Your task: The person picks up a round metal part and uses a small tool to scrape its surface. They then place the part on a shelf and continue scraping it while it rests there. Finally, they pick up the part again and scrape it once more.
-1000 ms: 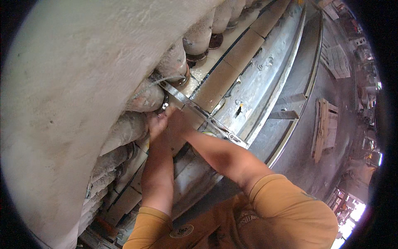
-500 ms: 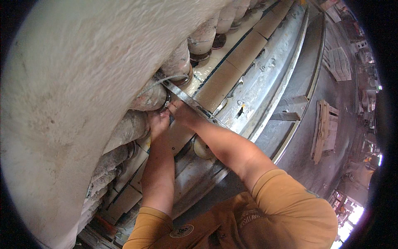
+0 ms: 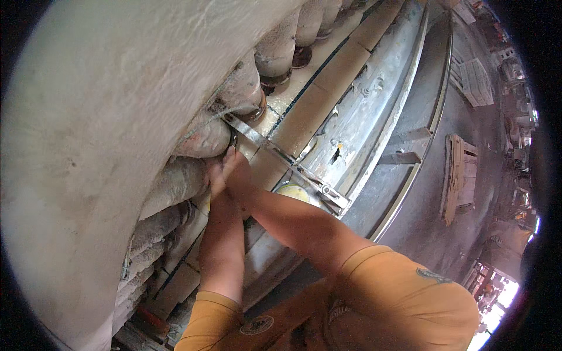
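Both my hands meet at the lower end of one grimy, whitish, rounded cylinder (image 3: 205,140) in a long row. My left hand (image 3: 215,174) reaches in against the neighbouring cylinder (image 3: 172,182), its fingers mostly hidden. Crossing over it, my right hand (image 3: 236,171) has its fingers drawn together beside a dark ring at the cylinder's end; whatever they grip is hidden. Just beyond my hands, a flat metal bar (image 3: 257,138) runs slantwise from the cylinders to a bolted end at the right. A thin pale cord (image 3: 225,111) lies near the bar's upper end.
A large whitish, rough surface (image 3: 93,117) overhangs the left side. Tan tile-like slabs (image 3: 322,96) and a worn metal trough (image 3: 374,93) run along the row. Below the bar sits a yellowish round thing (image 3: 294,192). Wooden pallets (image 3: 459,178) lie on the floor at right.
My right hand has shifted left and now overlaps my left hand and wrist. The view has moved slightly, showing the bar's bolted end and the yellowish round thing beneath it.
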A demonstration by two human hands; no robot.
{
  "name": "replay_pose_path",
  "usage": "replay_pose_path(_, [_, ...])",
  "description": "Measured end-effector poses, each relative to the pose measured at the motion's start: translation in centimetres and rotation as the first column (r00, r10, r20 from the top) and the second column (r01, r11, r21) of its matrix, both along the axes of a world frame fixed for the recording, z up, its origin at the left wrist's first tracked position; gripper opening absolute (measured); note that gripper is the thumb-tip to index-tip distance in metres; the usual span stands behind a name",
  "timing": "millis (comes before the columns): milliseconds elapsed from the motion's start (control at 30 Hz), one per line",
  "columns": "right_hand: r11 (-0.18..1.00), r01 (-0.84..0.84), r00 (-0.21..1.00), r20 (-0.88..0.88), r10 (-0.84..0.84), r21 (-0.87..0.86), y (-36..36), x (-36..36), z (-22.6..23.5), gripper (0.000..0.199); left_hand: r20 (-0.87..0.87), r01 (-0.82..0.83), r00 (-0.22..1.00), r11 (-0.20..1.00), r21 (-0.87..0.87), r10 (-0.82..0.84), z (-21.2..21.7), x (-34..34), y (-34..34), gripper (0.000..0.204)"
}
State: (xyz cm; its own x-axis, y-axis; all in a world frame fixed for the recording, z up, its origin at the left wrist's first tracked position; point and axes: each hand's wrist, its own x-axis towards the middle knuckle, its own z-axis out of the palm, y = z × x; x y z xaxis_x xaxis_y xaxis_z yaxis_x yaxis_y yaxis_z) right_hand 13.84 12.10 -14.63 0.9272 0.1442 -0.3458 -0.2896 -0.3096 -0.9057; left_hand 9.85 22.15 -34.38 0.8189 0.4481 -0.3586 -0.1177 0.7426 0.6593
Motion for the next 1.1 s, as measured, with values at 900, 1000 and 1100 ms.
replay_pose_path(900, [0.797,-0.396,0.722,0.381,0.577,-0.457,-3.2,2.3,-4.8,0.039,0.049,0.032,0.999,0.647,-0.762,0.008,5.9,2.1,0.0,0.04])
replay_pose_path(1000, [0.984,-0.069,0.997,0.021,0.074,-0.163,-0.5,0.2,3.0,0.041,0.048,0.089,0.996,0.811,-0.578,-0.075,9.1,0.8,-1.2,0.039])
replay_pose_path(1100, [0.992,-0.084,0.996,0.014,0.086,-0.095,-0.7,-0.5,3.0,0.03,0.027,0.151,0.988,0.89,-0.429,-0.155,9.1,0.4,-0.9,0.037])
